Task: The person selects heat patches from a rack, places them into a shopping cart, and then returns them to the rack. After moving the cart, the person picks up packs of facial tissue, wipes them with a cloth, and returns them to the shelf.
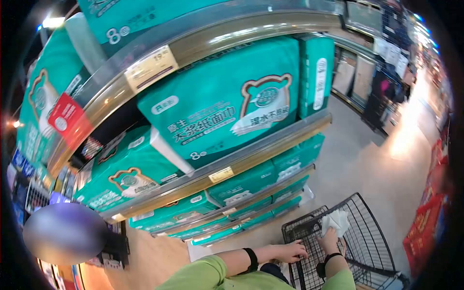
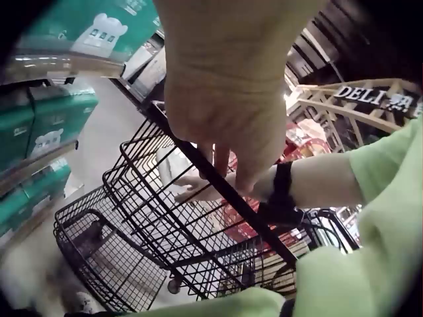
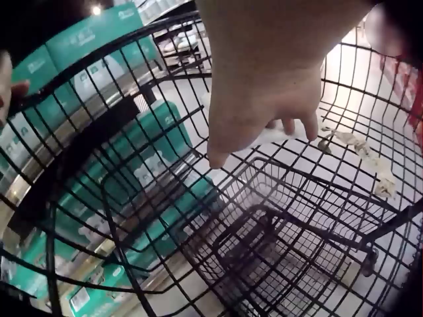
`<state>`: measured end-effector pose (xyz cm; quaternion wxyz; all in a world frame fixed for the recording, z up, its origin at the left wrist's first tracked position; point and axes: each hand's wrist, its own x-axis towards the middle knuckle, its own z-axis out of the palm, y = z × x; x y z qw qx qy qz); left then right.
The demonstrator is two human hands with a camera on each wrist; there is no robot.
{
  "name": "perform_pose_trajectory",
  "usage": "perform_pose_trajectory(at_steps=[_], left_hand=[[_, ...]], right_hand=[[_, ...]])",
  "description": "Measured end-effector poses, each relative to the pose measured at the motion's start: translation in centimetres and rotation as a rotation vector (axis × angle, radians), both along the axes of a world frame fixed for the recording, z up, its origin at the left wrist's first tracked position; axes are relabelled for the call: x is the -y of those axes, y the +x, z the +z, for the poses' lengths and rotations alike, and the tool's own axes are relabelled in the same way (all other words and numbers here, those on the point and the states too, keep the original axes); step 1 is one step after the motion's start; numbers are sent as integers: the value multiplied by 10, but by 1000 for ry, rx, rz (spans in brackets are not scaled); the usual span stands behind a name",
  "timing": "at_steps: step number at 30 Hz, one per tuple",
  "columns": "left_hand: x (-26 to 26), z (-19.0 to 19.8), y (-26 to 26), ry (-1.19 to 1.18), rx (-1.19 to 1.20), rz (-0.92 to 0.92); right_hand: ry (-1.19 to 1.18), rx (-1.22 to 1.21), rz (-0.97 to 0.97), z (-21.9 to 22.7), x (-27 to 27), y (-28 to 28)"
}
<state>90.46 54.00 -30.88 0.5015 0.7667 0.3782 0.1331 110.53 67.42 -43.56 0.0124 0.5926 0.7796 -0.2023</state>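
A black wire shopping cart (image 1: 369,227) stands in front of me. My left hand (image 1: 291,252) grips its near edge, the fingers over the dark top bar (image 2: 228,191) in the left wrist view. Farther in, my right hand (image 1: 330,242) is over the basket and holds a white crumpled sheet (image 1: 336,222), soft like tissue or thin wrapping. From the right wrist, the curled fingers of the right hand (image 3: 264,99) hide most of the white sheet (image 3: 274,137). A pale crumpled strip (image 3: 367,162) lies beyond those fingers against the wires.
Shelves of green tissue packs (image 1: 227,101) rise on the left, with a price tag (image 1: 152,67) on the upper rail. Another person (image 1: 65,234), blurred, is at lower left. Red goods (image 1: 425,222) line the right side. A lit aisle floor (image 1: 406,125) runs ahead.
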Motion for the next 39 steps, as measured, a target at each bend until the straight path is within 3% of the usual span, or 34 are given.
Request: perform_pose_trajectory(at_steps=[3, 6, 7, 9, 10, 11, 12, 13, 15, 16, 18, 21, 24, 27, 29, 30, 32, 36, 37, 39], left_hand=[[-4, 14, -2, -17, -37, 83], [0, -6, -4, 100, 21, 250], [4, -4, -4, 92, 32, 274], [13, 6, -20, 128, 200, 491], [22, 13, -28, 143, 179, 570], [33, 21, -39, 160, 156, 649], [46, 30, -51, 137, 154, 721], [62, 38, -63, 112, 152, 793], [100, 41, -91, 21, 59, 948], [121, 39, -104, -10, 12, 1046], [165, 34, -131, -17, -25, 1210], [234, 20, -172, -32, -100, 1487], [299, 18, -206, 254, -150, 1947], [375, -8, -265, 519, -91, 2344], [413, 12, -293, 457, -95, 2567], [428, 15, -307, 454, -77, 2574], [451, 19, -336, 615, 218, 2659], [474, 38, -375, 429, 230, 2652], [478, 37, -385, 416, 237, 2649], [483, 34, -405, 347, 259, 2551]], right_hand=[[93, -14, -37, -40, -30, -10], [195, -37, 61, -80, -63, -4], [204, -36, 103, -64, -63, -5], [220, -100, 165, -18, -62, -10], [104, -267, 74, 2, -63, -16], [-13, -430, -19, 10, -65, -19], [147, -533, -35, -14, -75, -15], [139, -524, -14, -13, -83, -11], [-61, -771, -197, 1, -94, -4], [-73, -763, -175, 8, -98, 2], [-580, -1185, -403, 29, -105, 14], [-700, -1129, -296, 136, -74, -4], [-600, -1075, -77, 164, -72, -8], [-502, -1158, -17, 224, -17, -64], [-474, -1125, -12, 232, 15, -102], [-491, -1110, 19, 238, 39, -128], [-473, -1051, 106, 230, 74, -174], [-221, -943, 333, 195, 126, -270], [-115, -944, 446, 193, 134, -292], [-50, -883, 496, 207, 164, -332]])
